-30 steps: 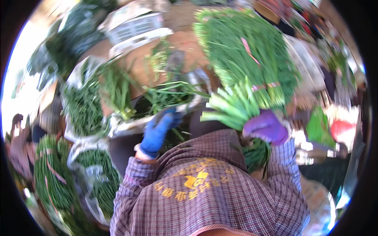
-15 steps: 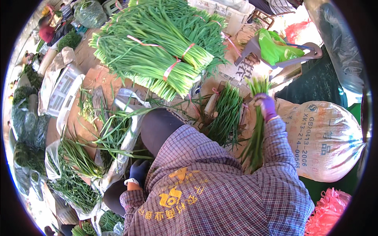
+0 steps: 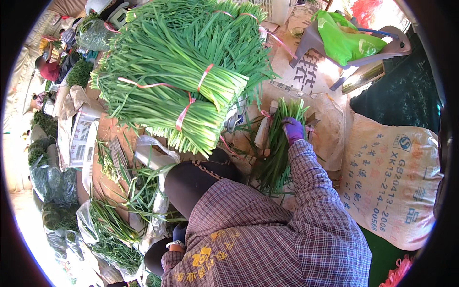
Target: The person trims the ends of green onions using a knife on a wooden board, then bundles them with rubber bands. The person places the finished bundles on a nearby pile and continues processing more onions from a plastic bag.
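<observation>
Purple-gloved right hand (image 3: 293, 130) has swung from the tied green chive stack (image 3: 181, 81), and I see its fingers clamped on a loose chive bunch (image 3: 279, 148); left hand (image 3: 178, 235) has dropped low, grip untellable.

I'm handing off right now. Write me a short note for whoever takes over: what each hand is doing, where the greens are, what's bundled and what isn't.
Right hand, purple glove: gripping a loose bunch of green chives on the ground sheet.
Left hand, blue glove: low by the left knee, mostly hidden; cannot tell if it holds anything.
Done: a big stack of tied chive bundles with pink ties, ahead and left.
Left: the bunch in the right hand shows no tie; loose chives lie on the plastic bags at left.
</observation>
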The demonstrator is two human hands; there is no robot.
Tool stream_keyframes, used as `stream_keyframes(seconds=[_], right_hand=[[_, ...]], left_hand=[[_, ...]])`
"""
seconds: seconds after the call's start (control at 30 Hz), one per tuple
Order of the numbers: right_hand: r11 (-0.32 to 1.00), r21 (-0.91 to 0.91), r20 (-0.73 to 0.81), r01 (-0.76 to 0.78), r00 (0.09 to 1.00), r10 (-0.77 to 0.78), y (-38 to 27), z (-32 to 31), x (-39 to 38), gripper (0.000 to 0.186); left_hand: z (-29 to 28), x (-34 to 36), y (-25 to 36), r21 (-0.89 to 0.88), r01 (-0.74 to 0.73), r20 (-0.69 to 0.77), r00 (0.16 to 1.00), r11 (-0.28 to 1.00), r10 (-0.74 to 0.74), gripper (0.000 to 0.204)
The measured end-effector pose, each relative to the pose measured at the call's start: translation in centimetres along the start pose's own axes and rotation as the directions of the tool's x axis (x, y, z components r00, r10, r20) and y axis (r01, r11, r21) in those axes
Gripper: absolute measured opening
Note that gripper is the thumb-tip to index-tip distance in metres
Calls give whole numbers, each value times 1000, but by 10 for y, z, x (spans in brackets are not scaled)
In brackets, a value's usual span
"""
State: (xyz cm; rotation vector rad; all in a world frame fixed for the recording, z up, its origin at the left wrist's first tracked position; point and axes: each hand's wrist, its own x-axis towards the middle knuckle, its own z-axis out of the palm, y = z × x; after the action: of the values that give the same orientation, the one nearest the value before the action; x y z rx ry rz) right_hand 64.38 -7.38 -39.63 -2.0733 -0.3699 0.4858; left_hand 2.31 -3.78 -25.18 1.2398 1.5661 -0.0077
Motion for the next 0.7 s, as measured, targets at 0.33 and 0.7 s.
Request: stream_keyframes(seconds=[0.33,0.7], right_hand=[[963,201,612,-183,790,22,5,-17,52,39],[687,-677,575,265,772,269,-139,-83,12,56]], left_hand=[[6,22,14,470,98,-41,995,877,-89,26],[7,24,10,573,-27,77,997,819,-21,23]])
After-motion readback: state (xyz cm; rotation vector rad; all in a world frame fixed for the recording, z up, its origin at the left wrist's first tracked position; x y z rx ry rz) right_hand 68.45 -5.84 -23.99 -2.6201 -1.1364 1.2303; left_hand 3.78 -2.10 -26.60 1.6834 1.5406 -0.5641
